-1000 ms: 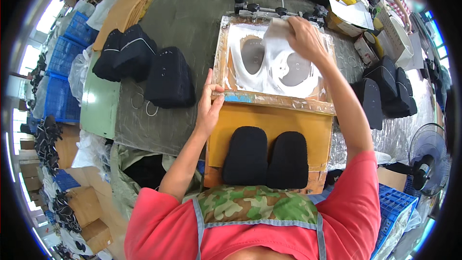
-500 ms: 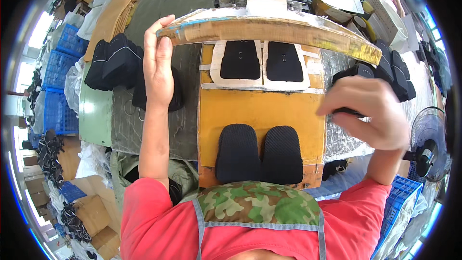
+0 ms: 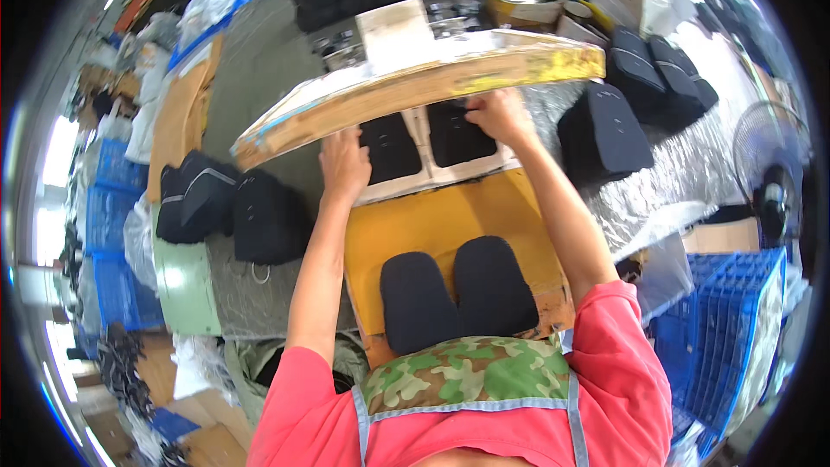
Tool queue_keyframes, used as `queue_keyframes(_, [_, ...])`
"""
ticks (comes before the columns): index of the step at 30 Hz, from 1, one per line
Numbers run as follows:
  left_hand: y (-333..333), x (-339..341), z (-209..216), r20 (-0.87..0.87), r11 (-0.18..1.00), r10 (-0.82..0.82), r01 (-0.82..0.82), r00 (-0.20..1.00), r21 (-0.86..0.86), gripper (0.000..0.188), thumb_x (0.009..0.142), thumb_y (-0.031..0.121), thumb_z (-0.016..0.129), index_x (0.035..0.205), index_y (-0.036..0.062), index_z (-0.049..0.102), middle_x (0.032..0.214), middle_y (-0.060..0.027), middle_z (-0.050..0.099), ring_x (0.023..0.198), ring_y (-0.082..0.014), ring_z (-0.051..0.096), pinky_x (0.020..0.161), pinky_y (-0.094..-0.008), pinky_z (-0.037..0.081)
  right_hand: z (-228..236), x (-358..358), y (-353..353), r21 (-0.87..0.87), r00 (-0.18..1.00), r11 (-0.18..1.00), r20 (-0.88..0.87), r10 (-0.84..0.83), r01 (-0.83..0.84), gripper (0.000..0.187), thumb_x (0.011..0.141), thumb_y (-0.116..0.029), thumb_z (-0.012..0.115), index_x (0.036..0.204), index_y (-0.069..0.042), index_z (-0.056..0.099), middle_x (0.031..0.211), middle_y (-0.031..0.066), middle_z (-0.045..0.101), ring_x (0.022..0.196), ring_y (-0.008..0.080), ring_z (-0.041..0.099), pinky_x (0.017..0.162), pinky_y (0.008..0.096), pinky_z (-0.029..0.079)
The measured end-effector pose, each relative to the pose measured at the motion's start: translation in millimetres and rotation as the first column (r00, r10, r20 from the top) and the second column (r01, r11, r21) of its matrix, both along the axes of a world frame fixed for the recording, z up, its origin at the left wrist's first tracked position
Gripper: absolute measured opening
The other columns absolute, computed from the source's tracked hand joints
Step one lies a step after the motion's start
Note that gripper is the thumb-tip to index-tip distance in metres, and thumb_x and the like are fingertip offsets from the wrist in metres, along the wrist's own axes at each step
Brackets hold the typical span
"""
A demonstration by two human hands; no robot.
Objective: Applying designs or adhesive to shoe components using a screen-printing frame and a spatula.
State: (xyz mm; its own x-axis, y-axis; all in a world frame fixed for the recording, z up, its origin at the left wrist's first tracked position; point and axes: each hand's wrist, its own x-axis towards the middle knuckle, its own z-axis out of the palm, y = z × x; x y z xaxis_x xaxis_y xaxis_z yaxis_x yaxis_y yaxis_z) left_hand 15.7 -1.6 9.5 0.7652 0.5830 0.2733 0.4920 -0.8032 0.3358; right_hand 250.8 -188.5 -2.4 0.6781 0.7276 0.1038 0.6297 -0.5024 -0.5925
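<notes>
two black fabric panels (image 3: 391, 151) between left hand (image 3: 346, 164) and right hand (image 3: 502, 118), one at each hand's fingertips; whether clamped, cannot tell. one tilted wooden screen frame (image 3: 415, 93) above fingers; two black round-topped pads (image 3: 420, 301) nearer wearer.

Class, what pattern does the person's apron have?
The apron is green, brown and tan camouflage, best seen in the head view.

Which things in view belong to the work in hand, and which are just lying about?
Apparently in use:
raised wooden-framed screen
two black panels beneath, left hand and right hand at them
yellow board
two rounded black panels at the board's near end

Apparently just lying about:
electric fan
blue plastic crate at right
cardboard at lower left
</notes>
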Motion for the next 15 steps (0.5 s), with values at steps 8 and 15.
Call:
queue_keyframes(8, [14, -5, -17, -0.063, 0.984, 0.047, -0.036, 0.997, 0.173, 0.020, 0.085, 0.007, 0.066, 0.102, 0.0045, 0.056, 0.105, -0.0140, 0.054, 0.102, -0.0358, 0.057, 0.081, -0.0491, 0.045, 103, -50, -108, 0.426, 0.990, 0.905, -0.139, 0.041, 0.022, 0.029, 0.086, -0.004, 0.065, 0.114, -0.002, 0.059, 0.101, 0.0145, 0.066, 0.092, 0.0249, 0.065, 0.085, 0.0349, 0.051])
queue_keyframes(15, [12, -17, -7, 0.089, 0.997, -0.018, 0.011, 0.996, 0.074, 0.014, 0.090, 0.005, 0.062, 0.099, 0.0036, 0.051, 0.094, -0.0117, 0.057, 0.091, -0.0296, 0.058, 0.081, -0.0406, 0.044, 105, 58, -209, 0.335, 0.940, 0.882, -0.046, -0.337, 0.332, 0.032, 0.088, -0.005, 0.063, 0.120, -0.008, 0.063, 0.098, 0.0102, 0.065, 0.088, 0.0190, 0.063, 0.084, 0.0323, 0.051])
